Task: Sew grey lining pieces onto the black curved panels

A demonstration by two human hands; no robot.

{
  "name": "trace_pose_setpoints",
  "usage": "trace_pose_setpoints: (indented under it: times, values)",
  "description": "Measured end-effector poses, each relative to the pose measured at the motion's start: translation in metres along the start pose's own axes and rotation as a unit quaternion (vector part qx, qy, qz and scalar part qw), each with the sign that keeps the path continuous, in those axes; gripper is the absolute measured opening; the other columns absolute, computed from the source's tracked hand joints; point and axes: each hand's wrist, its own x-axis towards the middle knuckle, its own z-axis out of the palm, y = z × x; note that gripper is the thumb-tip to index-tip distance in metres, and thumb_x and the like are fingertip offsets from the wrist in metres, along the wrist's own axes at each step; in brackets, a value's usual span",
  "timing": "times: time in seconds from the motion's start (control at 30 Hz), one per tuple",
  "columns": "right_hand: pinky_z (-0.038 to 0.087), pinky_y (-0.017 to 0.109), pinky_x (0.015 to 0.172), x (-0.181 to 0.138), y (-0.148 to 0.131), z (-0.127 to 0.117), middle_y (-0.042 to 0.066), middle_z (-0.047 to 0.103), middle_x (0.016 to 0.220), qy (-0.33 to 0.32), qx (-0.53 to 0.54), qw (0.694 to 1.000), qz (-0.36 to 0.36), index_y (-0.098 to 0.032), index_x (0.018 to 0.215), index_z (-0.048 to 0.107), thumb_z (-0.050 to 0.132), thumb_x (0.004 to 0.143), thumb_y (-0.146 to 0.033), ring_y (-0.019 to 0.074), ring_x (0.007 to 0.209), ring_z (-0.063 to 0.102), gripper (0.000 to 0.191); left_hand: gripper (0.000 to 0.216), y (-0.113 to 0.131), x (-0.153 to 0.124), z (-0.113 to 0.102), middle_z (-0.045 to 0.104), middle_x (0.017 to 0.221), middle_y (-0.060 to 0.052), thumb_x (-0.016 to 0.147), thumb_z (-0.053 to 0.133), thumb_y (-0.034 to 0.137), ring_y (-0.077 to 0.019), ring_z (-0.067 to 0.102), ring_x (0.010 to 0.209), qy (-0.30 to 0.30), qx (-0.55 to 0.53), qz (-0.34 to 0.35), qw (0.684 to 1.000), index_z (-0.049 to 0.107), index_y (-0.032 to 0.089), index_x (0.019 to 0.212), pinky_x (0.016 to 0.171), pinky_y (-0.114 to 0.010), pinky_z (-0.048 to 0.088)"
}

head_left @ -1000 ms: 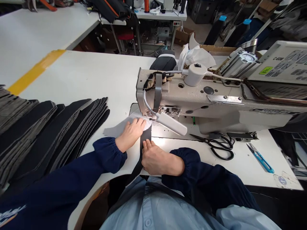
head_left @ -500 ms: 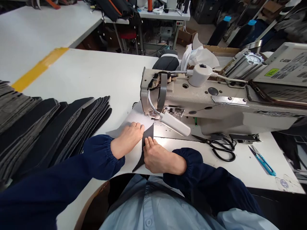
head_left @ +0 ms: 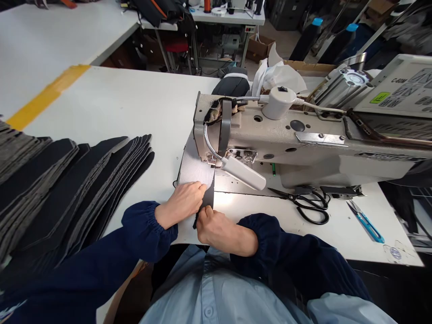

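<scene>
The light mesh cloth (head_left: 196, 170) lies on the white table (head_left: 141, 108) at the left end of the sewing machine (head_left: 270, 135), partly under its head. Its long axis runs near to far; the far end narrows and passes behind the machine head, while the near right corner is rounded. Beneath that near edge shows the dark strip (head_left: 209, 196), longer than it is wide, its length also running near to far with a slight lean: the near end sits to the left, and the far end points at the needle area.

The left hand (head_left: 182, 203) rests on the near edge of the mesh cloth, fingers bent and fingertips toward the right. The right hand (head_left: 218, 228) is nearer, its fingers curled over the near part of the dark strip. The two hands are apart, though close; with both thumbs hidden, I cannot tell whether either one pinches the cloth or only presses it down.

A small lamp (head_left: 245, 172) hangs just right of the cloth. Farther right lie black scissors (head_left: 312, 204), blades pointing left, and blue snips (head_left: 367, 225). On the left, stacked dark pieces (head_left: 67, 193) slant from near left to far right
</scene>
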Motion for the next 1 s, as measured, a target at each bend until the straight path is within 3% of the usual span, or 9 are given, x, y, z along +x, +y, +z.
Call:
trace_pose_setpoints:
  times: [0.17,0.3,0.47,0.6,0.73,1.0]
  values:
    - [0.046,0.031,0.050,-0.001,-0.003,0.008,0.023,0.068,0.089,0.020,-0.013,1.000,0.015,-0.004,0.090,0.067,0.050,0.078,0.003,0.0270,0.078,0.064,0.022,0.030,-0.002,0.003,0.020,0.063,0.087,-0.007,0.079,0.039,0.003,-0.0200,0.062,0.081,0.051,-0.055,0.001,0.997,0.058,0.014,0.098,0.071,-0.031,0.050]
    - [0.050,0.034,0.056,-0.002,-0.006,0.011,0.019,0.068,0.083,0.018,0.003,1.000,-0.004,-0.005,0.088,0.067,0.050,0.079,0.002,0.0261,0.076,0.064,0.020,0.038,-0.006,0.000,0.036,0.063,0.092,-0.006,0.074,0.038,0.000,-0.0194,0.061,0.090,0.144,-0.131,0.011,0.981,0.055,0.016,0.103,0.078,-0.031,0.052]
    - [0.053,0.048,0.081,-0.001,-0.010,0.025,0.028,0.069,0.101,0.075,-0.034,0.997,-0.011,0.002,0.102,0.067,0.051,0.087,-0.005,0.0302,0.092,0.068,0.022,0.038,-0.012,-0.004,0.054,0.061,0.092,-0.005,0.071,0.035,-0.004,-0.0173,0.057,0.090,0.236,-0.192,0.052,0.951,0.056,0.016,0.095,0.081,-0.032,0.052]
    - [0.052,0.053,0.089,0.003,-0.013,0.042,0.032,0.064,0.115,0.107,-0.036,0.993,0.032,0.006,0.111,0.063,0.050,0.093,-0.011,0.0312,0.103,0.067,0.028,0.034,-0.015,0.000,0.060,0.063,0.094,-0.006,0.081,0.033,-0.003,-0.0156,0.055,0.088,0.269,-0.206,0.089,0.937,0.061,0.015,0.087,0.081,-0.031,0.051]
    - [0.054,0.050,0.088,0.008,-0.009,0.052,0.034,0.064,0.115,0.143,-0.059,0.987,0.052,0.010,0.110,0.063,0.048,0.094,-0.012,0.0332,0.105,0.066,0.031,0.034,-0.021,0.006,0.063,0.063,0.087,-0.005,0.090,0.037,0.004,-0.0155,0.053,0.084,0.291,-0.198,0.071,0.933,0.068,0.017,0.083,0.077,-0.029,0.050]
    - [0.054,0.051,0.094,0.017,0.005,0.063,0.035,0.059,0.121,0.151,-0.032,0.983,0.100,0.012,0.118,0.057,0.041,0.098,-0.019,0.0346,0.113,0.063,0.040,0.035,-0.034,0.024,0.061,0.060,0.078,-0.004,0.089,0.039,0.002,-0.0145,0.053,0.080,0.318,-0.171,0.097,0.927,0.071,0.017,0.082,0.072,-0.024,0.046]
